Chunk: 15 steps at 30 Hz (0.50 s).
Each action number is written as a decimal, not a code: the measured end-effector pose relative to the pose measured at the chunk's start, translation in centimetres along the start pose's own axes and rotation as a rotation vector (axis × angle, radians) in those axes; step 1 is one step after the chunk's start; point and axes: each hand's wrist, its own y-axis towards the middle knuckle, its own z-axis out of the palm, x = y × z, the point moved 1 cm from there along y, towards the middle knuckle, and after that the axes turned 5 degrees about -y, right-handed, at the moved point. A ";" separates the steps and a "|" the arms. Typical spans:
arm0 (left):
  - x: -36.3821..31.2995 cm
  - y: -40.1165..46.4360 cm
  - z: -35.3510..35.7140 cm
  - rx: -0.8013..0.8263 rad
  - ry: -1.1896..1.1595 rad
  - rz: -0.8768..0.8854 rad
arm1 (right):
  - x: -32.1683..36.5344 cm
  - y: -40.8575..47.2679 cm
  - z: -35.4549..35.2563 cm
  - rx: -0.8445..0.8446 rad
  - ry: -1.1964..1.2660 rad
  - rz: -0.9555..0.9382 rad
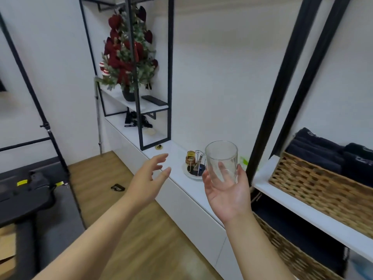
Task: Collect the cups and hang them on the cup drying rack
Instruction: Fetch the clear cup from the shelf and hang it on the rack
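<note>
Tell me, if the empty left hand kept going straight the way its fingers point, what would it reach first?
Probably the cup drying rack on the white counter. The left hand points up and right toward it with nothing visible between, though depth is hard to judge from one view.

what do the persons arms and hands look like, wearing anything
Both forearms are bare as far as the frame shows: no sleeves, gloves, watch or bracelets in view. The left hand and right hand show no rings on the visible fingers. Nails look short and unpainted.
</note>
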 end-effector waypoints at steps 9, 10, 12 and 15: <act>5.1 15.8 -0.6 -0.037 0.023 -0.002 | 0.9 17.5 2.8 -0.007 -0.029 0.029; 5.3 17.7 -0.7 -0.045 0.025 -0.001 | 1.3 19.4 3.3 -0.001 -0.034 0.030; 5.6 21.1 -1.0 -0.055 0.029 0.003 | 2.1 22.9 4.7 0.009 -0.045 0.036; 6.0 25.4 -1.8 -0.055 0.036 0.013 | 2.9 27.1 6.9 0.023 -0.042 0.044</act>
